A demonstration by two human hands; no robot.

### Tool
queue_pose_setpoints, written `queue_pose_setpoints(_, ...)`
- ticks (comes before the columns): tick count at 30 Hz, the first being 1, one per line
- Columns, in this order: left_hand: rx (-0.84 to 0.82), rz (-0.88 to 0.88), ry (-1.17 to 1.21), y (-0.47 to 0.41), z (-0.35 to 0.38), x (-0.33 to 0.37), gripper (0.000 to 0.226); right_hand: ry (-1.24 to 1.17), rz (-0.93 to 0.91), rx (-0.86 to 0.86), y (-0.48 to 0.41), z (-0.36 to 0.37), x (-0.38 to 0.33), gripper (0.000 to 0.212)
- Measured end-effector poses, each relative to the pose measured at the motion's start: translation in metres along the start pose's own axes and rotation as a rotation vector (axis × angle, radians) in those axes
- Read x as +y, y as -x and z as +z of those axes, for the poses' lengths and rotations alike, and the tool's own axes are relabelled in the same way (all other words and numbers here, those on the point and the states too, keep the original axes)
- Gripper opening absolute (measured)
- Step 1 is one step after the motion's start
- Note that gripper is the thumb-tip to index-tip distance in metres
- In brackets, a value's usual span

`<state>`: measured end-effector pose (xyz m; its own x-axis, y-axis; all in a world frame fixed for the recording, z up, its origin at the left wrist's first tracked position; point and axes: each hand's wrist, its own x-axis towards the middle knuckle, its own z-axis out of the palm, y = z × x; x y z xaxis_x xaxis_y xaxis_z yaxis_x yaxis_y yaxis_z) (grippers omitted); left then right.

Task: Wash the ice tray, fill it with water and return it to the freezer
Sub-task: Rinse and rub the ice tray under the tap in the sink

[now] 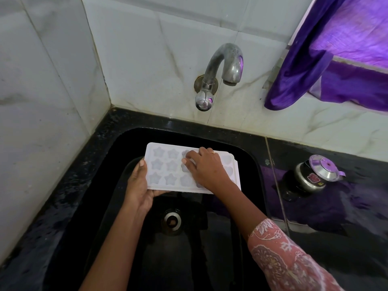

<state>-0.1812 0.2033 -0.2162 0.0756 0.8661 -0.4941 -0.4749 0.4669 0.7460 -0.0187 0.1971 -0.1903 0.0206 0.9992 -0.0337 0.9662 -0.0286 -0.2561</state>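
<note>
Left hand [139,185] grips ice tray [168,171] by its left edge, steadying it over the sink [241,148]. Right hand [204,166] rests on top, relaxed fingertips in the star cavities, likely scrubbing. Tap [224,66] beyond both hands, no stream visible.

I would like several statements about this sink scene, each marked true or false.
1. The left hand holds the ice tray over the sink. True.
2. Water runs from the tap. False: no stream shows at its spout.
3. The right hand lies on top of the tray. True.
4. The moulds on the tray's left are round. False: they are star-shaped.
5. The steel pot stands inside the sink. False: it stands on the counter, to the right of the sink.
</note>
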Motion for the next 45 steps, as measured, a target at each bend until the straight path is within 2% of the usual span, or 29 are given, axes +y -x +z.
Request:
queue_pose_setpoints(15, -0.011, -0.007, 0.024, -0.002, -0.001, 0.001, 0.034, -0.042, -0.016, -0.039, 0.0, -0.005, 0.001, 0.035)
queue_pose_setpoints(20, -0.015, -0.015, 0.045, -0.002, -0.002, -0.001, 0.038, -0.095, -0.053, 0.08, 0.002, -0.01, -0.01, 0.033)
queue_pose_setpoints(23, -0.013, -0.022, 0.048, -0.003, -0.001, -0.002, 0.037, -0.039, -0.105, 0.027, -0.001, -0.009, -0.019, 0.036)
queue_pose_setpoints(32, -0.015, -0.032, 0.054, -0.004, -0.003, -0.006, 0.04, -0.021, -0.064, -0.06, -0.01, 0.004, -0.025, 0.038)
queue_pose_setpoints(45, 0.004, -0.022, 0.048, -0.005, -0.003, -0.005, 0.038, 0.025, -0.07, -0.018, -0.013, 0.001, -0.025, 0.039)
